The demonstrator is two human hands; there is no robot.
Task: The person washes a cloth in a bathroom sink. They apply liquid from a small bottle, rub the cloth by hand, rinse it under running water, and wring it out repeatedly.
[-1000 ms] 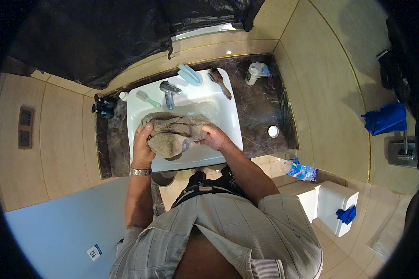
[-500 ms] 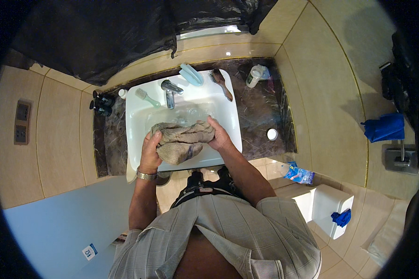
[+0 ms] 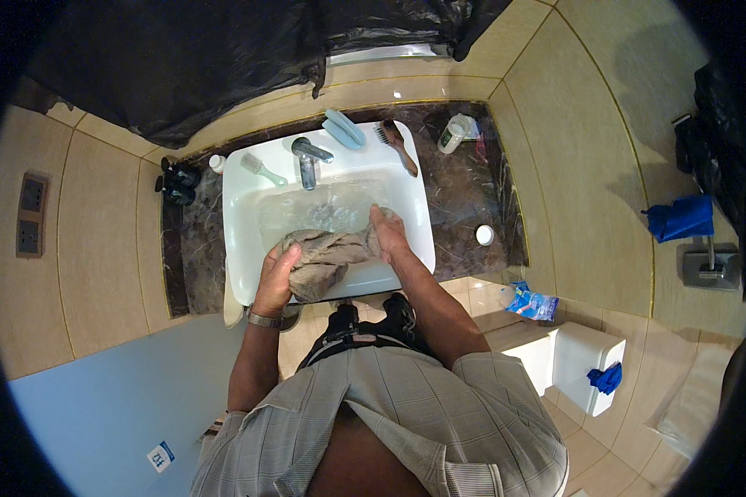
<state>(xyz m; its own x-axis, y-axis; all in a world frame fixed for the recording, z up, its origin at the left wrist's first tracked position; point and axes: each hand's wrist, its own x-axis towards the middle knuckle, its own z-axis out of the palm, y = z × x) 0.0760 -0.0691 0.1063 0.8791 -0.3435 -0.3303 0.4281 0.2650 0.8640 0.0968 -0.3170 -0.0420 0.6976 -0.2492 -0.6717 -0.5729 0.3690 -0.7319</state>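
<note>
A wet-looking, grey-brown cloth [image 3: 327, 258] is bunched between my two hands over the front part of the white sink [image 3: 234, 207]. My left hand [image 3: 275, 277] grips its left end, thumb on top. The right hand [image 3: 389, 233] is closed round the other end, near the sink's right side. Part of the cloth sags toward the front rim. Behind it, rippling water [image 3: 315, 209] lies in the basin under the metal faucet [image 3: 309, 161]. The undersides of the cloth and several fingertips are hidden.
On the sink's back ledge lie a pale green brush [image 3: 263, 171], a light blue object [image 3: 343, 130] and a brown wooden brush [image 3: 399, 149]. The dark stone counter [image 3: 460, 207] holds a white bottle [image 3: 452, 135], a round white lid [image 3: 484, 235], a small white container [image 3: 217, 163] and dark bottles [image 3: 179, 180].
My right hand has turned and closed more tightly round its end of the cloth, which is now narrower and more gathered. The basin water is more stirred.
</note>
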